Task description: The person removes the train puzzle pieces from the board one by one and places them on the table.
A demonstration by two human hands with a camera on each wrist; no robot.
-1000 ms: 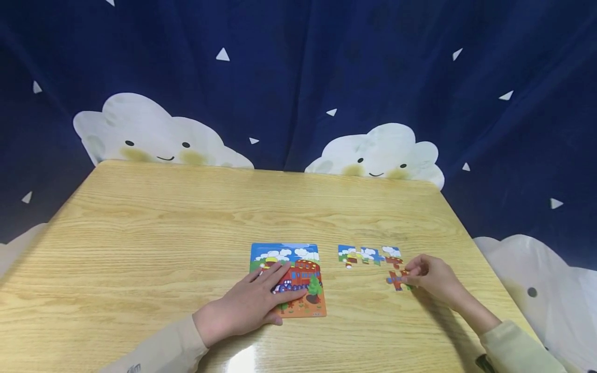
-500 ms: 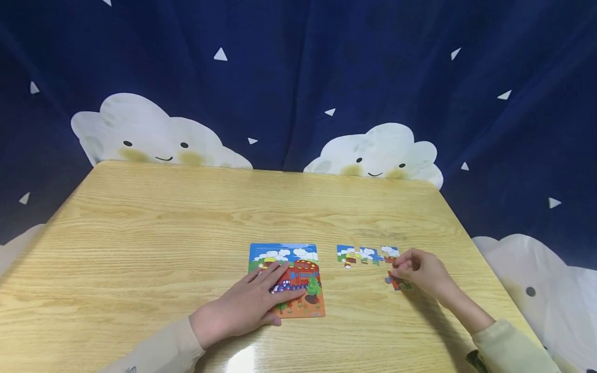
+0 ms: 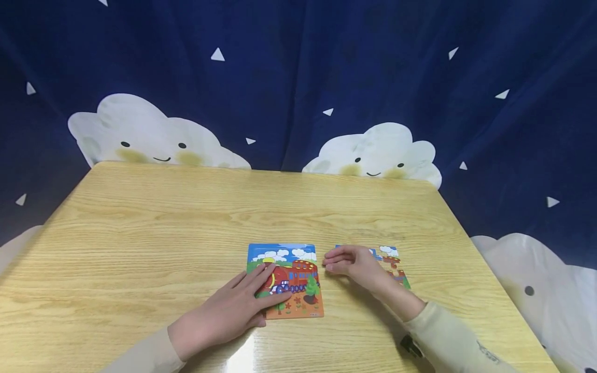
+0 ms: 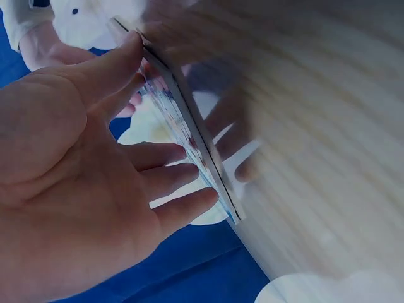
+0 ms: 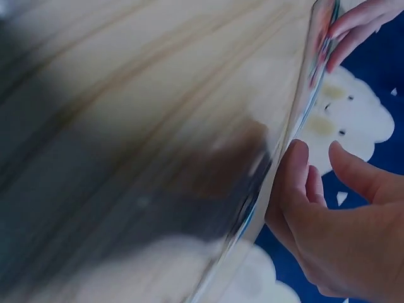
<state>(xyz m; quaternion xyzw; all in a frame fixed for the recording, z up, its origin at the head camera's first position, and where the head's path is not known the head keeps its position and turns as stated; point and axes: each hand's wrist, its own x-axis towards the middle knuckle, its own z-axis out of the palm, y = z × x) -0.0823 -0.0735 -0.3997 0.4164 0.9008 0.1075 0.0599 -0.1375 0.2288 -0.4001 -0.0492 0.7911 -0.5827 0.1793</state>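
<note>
A square jigsaw puzzle [image 3: 303, 309] with a red train, blue sky and orange ground lies flat on the wooden table. My left hand [image 3: 228, 313] rests on its left part, fingers spread; in the left wrist view, the fingers [image 4: 180, 211] are nearly straight over the puzzle's face. To the right lie several puzzle pieces [image 3: 389, 252] with clouds and red parts, some hidden behind my right hand [image 3: 359, 267]. That hand is between these pieces and the puzzle's right edge. The right wrist view shows its thumb [image 5: 360, 170] apart from the fingers, holding nothing.
The wooden table [image 3: 163, 217] stretches away behind the puzzle. A dark blue curtain [image 3: 261, 62] with white clouds and small triangles hangs along its far edge. Light reflects off the tabletop [image 3: 241, 357] near the front.
My right hand has let go of the red piece at the right and moved left towards the puzzle. My left hand has slid slightly left and nearer, uncovering more of the train.
</note>
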